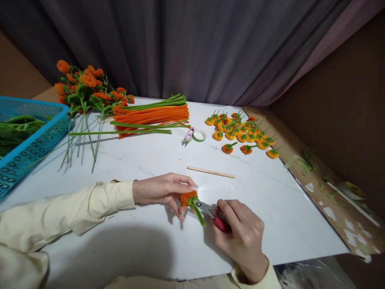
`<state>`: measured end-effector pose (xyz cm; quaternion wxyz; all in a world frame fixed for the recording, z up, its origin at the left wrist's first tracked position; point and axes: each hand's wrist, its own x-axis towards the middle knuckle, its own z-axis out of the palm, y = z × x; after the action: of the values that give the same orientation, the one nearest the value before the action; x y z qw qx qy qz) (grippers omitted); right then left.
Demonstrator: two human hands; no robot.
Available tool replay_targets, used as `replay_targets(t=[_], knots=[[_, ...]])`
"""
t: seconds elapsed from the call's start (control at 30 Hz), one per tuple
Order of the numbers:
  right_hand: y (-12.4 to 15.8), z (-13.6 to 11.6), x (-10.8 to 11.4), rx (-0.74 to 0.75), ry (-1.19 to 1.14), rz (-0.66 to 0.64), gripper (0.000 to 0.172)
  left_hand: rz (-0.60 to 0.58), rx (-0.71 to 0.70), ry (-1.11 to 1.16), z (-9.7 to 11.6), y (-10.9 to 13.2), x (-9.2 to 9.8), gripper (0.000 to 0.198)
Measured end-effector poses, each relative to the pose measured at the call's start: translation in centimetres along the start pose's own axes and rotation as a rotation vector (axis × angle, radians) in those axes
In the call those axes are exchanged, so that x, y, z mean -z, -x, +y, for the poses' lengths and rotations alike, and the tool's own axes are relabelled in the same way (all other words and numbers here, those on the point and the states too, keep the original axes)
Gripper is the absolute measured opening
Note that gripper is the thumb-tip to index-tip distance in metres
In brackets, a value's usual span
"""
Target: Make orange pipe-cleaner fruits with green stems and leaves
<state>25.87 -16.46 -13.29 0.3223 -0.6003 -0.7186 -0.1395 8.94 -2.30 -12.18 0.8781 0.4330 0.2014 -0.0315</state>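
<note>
Between thumb and fingers, my left hand (167,190) holds an orange pipe-cleaner pumpkin (188,197) on its side, its green stem pointing toward my right hand. My right hand (242,230) grips red-handled pliers (221,222), whose metal jaws touch the green part at the pumpkin's top. A loose green end hangs down beside the jaws. Whether the jaws are fully closed is hard to make out. A thin wooden stick (210,172) lies just beyond both hands.
A blue basket (57,120) with green pieces stands at left. Behind lie orange pipe cleaners (150,115) and a bunch of orange flowers (87,82). Pink snips (188,135) lie beside green tape (199,136). Several small pumpkins (246,132) sit back right, near the table edge.
</note>
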Motion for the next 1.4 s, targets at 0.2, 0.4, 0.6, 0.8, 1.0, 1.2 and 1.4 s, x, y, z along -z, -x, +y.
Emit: replay_targets(t=[0.2, 0.4, 0.6, 0.8, 1.0, 1.2, 1.4], knots=[[-0.1, 0.0, -0.3, -0.014, 0.025, -0.021, 0.013, 0.023, -0.005, -0.001, 0.1, 0.0, 0.0, 0.023], [0.1, 0.1, -0.4, -0.016, -0.004, -0.013, 0.011, 0.037, -0.014, -0.004, 0.1, -0.1, -0.1, 0.022], [0.1, 0.0, -0.4, -0.016, -0.005, -0.014, 0.005, 0.035, -0.015, -0.01, 0.1, -0.2, -0.1, 0.022], [0.2, -0.1, -0.4, -0.045, 0.026, -0.063, 0.008, 0.038, -0.016, 0.0, 0.1, -0.1, -0.3, 0.022], [-0.3, -0.2, -0.2, -0.094, 0.067, -0.062, 0.015, 0.03, -0.032, 0.096, -0.2, 0.3, -1.7, 0.02], [-2.5, 1.0, 0.2, 0.009, 0.18, -0.04, 0.024, 0.056, -0.093, 0.185, 0.4, 0.5, -2.0, 0.021], [-5.9, 2.7, -0.8, 0.135, 0.169, -0.039, 0.019, 0.093, -0.237, 0.281, 1.4, 0.4, -1.0, 0.013]])
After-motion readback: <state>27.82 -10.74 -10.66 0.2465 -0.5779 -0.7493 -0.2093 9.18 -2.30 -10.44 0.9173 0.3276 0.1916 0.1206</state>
